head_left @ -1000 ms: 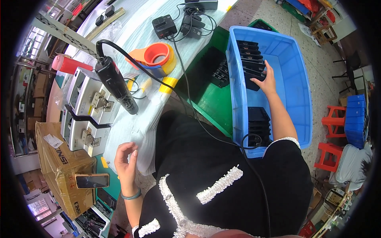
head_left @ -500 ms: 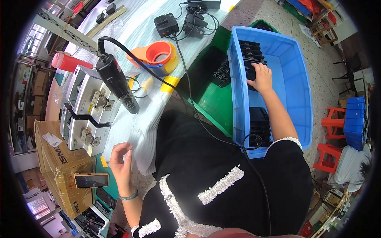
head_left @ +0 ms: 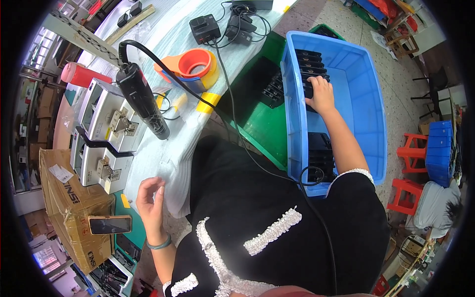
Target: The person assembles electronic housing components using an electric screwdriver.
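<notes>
Inside the blue plastic bin [head_left: 363, 143], my right hand [head_left: 322, 96] is closed over the edge of a black flat block [head_left: 308, 89], at the near end of a row of similar black blocks [head_left: 310, 63]. Its fingertips partly hide the block. A second group of black blocks [head_left: 320, 148] stands nearer my body in the same bin. At the edge of the foam-covered table, my left hand [head_left: 151, 200] hovers empty, its fingers loosely bent and the thumb apart. A black cylindrical electric screwdriver [head_left: 143, 101] hangs on its cord above the table, beside two silver metal fixtures [head_left: 110, 148].
A green bin [head_left: 269, 131] holding black parts lies between table and blue bin. An orange tape dispenser [head_left: 194, 67], a black charger [head_left: 204, 29] and cables lie on the table. A phone [head_left: 110, 224] rests by a cardboard box [head_left: 74, 203]. Red stools [head_left: 406, 195] stand at right.
The whole view has shifted slightly. My right hand stays on the black block, and my left hand keeps its pose at the table edge.
</notes>
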`<action>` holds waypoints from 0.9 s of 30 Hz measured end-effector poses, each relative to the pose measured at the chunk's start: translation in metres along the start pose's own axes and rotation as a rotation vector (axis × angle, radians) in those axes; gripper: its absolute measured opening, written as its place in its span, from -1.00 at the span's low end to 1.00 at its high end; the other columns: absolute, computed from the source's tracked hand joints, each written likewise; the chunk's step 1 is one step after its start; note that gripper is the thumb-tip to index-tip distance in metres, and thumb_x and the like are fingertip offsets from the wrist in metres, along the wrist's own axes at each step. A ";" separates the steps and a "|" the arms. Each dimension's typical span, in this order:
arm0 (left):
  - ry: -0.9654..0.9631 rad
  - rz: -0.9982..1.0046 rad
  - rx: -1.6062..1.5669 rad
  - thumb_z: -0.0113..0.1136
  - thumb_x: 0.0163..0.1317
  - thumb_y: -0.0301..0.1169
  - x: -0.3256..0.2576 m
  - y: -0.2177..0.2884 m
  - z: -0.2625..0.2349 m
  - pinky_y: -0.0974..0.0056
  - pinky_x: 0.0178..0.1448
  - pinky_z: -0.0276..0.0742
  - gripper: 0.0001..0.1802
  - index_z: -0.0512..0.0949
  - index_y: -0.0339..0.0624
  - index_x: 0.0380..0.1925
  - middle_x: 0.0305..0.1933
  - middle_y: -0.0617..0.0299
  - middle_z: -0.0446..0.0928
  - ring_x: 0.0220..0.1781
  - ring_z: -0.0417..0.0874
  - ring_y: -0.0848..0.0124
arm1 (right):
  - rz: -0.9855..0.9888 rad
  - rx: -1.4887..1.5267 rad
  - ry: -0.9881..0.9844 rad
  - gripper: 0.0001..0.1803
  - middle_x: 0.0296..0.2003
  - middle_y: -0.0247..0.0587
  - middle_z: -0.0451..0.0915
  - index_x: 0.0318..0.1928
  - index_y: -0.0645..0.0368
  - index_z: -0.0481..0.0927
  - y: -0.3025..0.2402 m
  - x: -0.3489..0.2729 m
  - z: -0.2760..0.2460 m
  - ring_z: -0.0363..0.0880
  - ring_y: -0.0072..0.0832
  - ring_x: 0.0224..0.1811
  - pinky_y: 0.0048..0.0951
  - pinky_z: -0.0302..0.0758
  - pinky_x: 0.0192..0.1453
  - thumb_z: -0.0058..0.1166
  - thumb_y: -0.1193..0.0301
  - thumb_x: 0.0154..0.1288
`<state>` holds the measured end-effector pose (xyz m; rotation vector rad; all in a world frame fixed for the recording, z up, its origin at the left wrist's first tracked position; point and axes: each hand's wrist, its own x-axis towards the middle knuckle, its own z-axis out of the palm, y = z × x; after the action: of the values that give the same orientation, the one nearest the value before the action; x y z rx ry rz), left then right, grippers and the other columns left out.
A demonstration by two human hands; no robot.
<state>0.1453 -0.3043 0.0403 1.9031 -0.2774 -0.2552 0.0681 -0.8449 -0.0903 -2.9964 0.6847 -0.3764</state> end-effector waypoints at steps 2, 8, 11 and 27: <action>-0.004 0.002 -0.001 0.14 0.18 -0.66 0.000 0.000 0.001 0.33 0.11 0.46 -0.73 0.52 -0.29 -0.10 -0.08 0.17 0.52 -0.04 0.60 0.39 | -0.015 -0.007 0.014 -0.29 -0.12 -0.28 0.45 -0.06 0.04 0.46 0.000 0.005 -0.001 0.43 -0.29 0.01 -0.26 0.33 0.05 0.54 0.26 -0.31; -0.026 0.014 -0.004 0.15 0.18 -0.66 -0.001 -0.001 0.007 0.33 0.10 0.46 -0.73 0.52 -0.29 -0.10 -0.08 0.17 0.52 -0.04 0.60 0.39 | -0.030 0.089 -0.083 -0.36 -0.17 -0.27 0.50 -0.11 0.05 0.50 0.008 -0.005 0.010 0.47 -0.26 0.00 -0.24 0.37 0.09 0.53 0.30 -0.29; -0.031 0.018 0.003 0.15 0.17 -0.68 -0.001 -0.004 0.008 0.34 0.09 0.47 -0.73 0.52 -0.29 -0.10 -0.08 0.17 0.52 -0.05 0.60 0.40 | -0.074 0.135 -0.185 -0.34 -0.14 -0.26 0.52 -0.05 0.03 0.52 0.019 -0.007 0.008 0.47 -0.23 0.06 -0.22 0.43 0.14 0.52 0.32 -0.28; -0.054 0.061 0.014 0.20 0.15 -0.62 0.002 -0.003 0.017 0.32 0.06 0.51 -0.76 0.55 -0.30 -0.14 -0.13 0.15 0.55 -0.07 0.61 0.37 | -0.334 0.059 0.097 -0.02 0.25 -0.16 0.37 0.26 -0.01 0.39 0.023 0.009 -0.001 0.34 -0.17 0.29 -0.16 0.29 0.34 0.49 0.44 -0.34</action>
<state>0.1417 -0.3193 0.0316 1.9006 -0.3736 -0.2646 0.0653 -0.8697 -0.0895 -3.0486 0.1689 -0.5473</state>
